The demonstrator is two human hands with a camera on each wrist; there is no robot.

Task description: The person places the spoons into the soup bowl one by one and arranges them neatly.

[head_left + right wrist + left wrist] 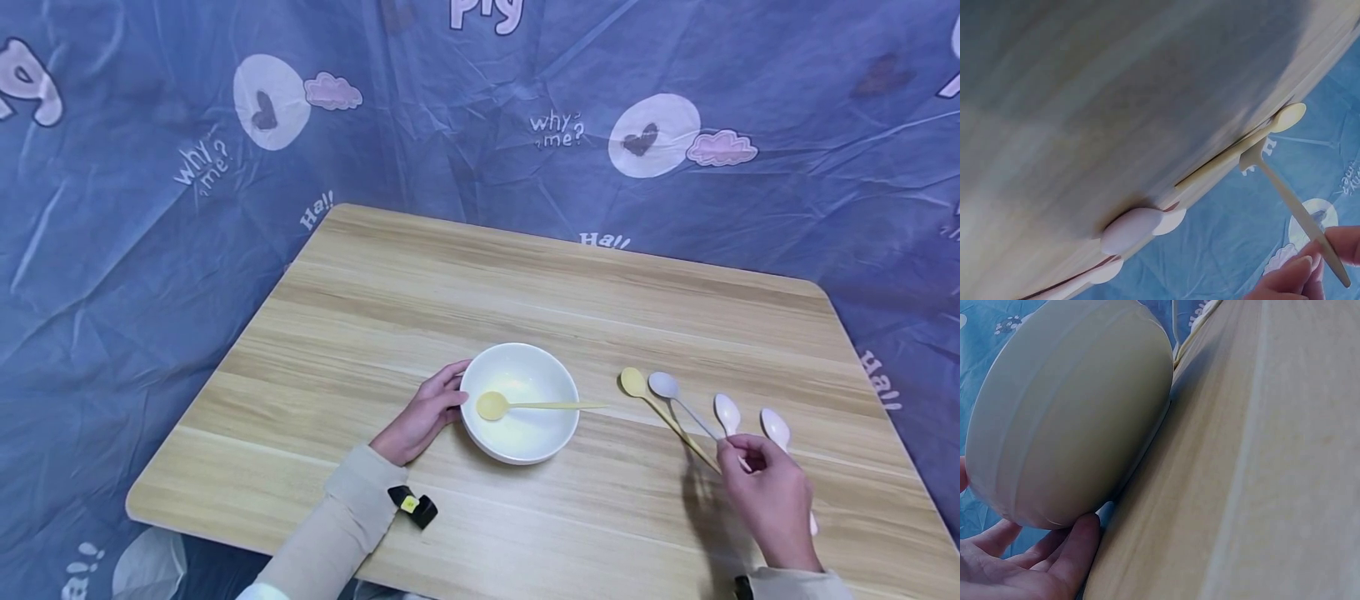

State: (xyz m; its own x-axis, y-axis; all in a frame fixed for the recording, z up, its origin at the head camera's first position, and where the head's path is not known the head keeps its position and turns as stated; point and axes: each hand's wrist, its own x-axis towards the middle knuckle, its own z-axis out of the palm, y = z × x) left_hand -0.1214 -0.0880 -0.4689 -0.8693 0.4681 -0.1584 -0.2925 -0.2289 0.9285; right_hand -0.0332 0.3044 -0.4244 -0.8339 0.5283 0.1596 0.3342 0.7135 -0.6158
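A white bowl (516, 446) stands on the table, and my left hand (425, 417) grips its left side with the thumb at the rim. Fingers (1079, 550) touch the bowl's lower wall in the left wrist view. One pale yellow spoon (492, 406) lies in the bowl, its handle sticking out over the right rim. My right hand (772, 492) pinches the handle end of a pale grey spoon (663, 384), held tilted above the table. Just left of it, a second yellow spoon (633, 382) lies on the table. Two white spoons (776, 427) lie near the right hand, partly hidden by it.
The wood-grain table (450, 292) has rounded corners. Blue printed cloth (465, 150) hangs behind it and at both sides. A black strap with a yellow mark (411, 505) sits at the left sleeve.
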